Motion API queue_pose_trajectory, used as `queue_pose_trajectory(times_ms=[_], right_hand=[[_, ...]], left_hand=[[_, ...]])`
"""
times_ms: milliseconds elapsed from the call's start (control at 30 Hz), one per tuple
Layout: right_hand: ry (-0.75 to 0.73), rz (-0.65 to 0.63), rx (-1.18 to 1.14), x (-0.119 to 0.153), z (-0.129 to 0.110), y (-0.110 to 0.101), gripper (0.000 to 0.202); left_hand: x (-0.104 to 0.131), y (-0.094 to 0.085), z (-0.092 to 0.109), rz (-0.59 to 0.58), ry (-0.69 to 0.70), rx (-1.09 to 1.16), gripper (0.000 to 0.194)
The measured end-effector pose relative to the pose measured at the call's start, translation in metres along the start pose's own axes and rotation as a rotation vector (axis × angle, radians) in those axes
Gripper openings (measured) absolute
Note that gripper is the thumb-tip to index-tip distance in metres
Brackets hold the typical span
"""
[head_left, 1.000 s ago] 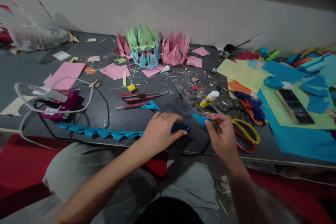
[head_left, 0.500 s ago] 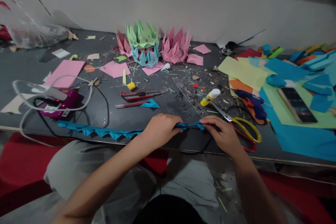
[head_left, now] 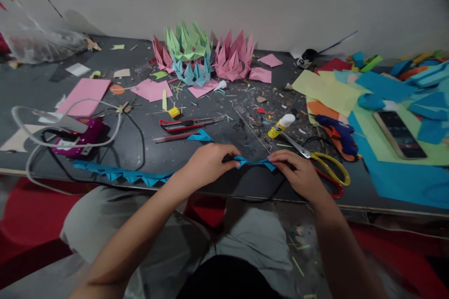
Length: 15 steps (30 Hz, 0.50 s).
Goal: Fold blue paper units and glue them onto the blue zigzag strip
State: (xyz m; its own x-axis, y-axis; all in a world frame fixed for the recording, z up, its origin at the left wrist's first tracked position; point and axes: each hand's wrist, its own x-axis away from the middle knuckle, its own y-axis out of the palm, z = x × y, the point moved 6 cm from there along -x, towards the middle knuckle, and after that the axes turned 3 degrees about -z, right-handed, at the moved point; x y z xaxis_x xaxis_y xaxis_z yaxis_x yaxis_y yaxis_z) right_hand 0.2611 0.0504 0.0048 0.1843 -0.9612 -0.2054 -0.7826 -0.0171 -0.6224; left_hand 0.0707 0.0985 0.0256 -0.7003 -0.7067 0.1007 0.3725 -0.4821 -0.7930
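A long folded blue paper strip with a zigzag of points lies along the table's front edge. Its right part runs under my left hand, whose thumb and fingers pinch it. A small folded blue piece is pinched at its right end by my right hand. Between my hands the blue paper narrows; whether the two parts are joined I cannot tell. Just beyond my left hand lies a loose blue folded piece. Scissors with yellow and red handles rest right beside my right hand.
Folded paper crowns stand by the wall. A cutter, a glue stick and a clear ruler lie mid-table. A glue gun, a phone and coloured sheets are right; a purple power block with cables is left.
My left hand has shifted slightly left and up along the strip, showing more blue paper between my hands. The view has moved slightly.
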Motion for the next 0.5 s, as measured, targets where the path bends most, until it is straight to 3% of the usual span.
queue_pose_trajectory(times_ms=[500], right_hand=[[0.006, -0.060, 0.021, -0.001, -0.005, 0.012, 0.018]], left_hand=[[-0.004, 0.007, 0.011, -0.033, 0.042, 0.018, 0.018]])
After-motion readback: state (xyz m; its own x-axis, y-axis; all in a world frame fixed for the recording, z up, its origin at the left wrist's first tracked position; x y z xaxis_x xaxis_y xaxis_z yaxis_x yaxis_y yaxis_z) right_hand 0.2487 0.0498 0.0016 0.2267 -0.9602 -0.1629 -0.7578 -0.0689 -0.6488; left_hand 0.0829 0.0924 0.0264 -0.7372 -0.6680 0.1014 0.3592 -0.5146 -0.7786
